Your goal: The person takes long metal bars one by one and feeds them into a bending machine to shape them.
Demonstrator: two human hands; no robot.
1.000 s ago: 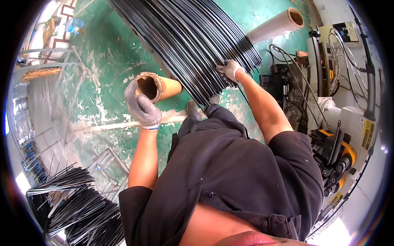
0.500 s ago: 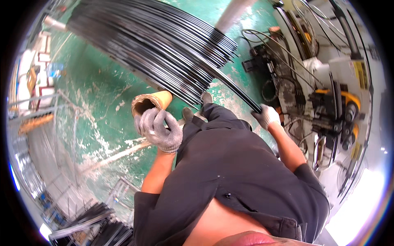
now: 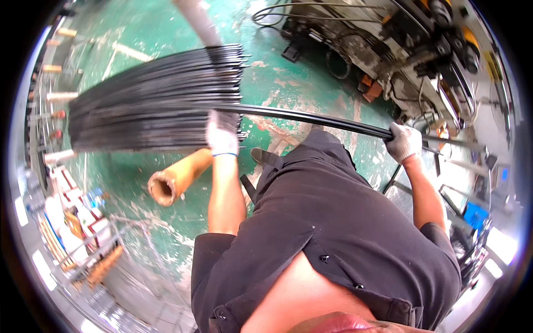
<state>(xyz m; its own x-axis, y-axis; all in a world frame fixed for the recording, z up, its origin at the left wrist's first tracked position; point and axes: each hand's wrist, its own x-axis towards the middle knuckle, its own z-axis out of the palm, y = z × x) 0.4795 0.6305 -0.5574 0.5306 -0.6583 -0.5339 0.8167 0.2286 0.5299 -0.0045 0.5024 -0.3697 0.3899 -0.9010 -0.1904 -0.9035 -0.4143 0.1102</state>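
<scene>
A few long, thin black rods (image 3: 316, 118) stretch across in front of me, reaching left over a wide stack of similar black rods (image 3: 150, 100). My right hand (image 3: 404, 141), in a white work glove, is closed around their right end. Further left, my gloved left hand (image 3: 222, 135) is at the same rods by the stack's right end; its fingers are blurred and partly hidden but appear curled round them. Below the stack, beside my left forearm, is a thick-walled brown cardboard tube (image 3: 180, 176), its hollow end facing me.
Machinery with cables and yellow-black parts (image 3: 444, 39) stands at the far right. A pale post (image 3: 197, 22) rises behind the stack. To the left is a metal-framed rack or cart (image 3: 83, 261) with boxes near it. The green floor (image 3: 277, 72) has worn paint.
My left hand has left the cardboard tube's open end and moved up to the rods. My right hand still grips the rods, which now lie nearer level. The whole view has swung round.
</scene>
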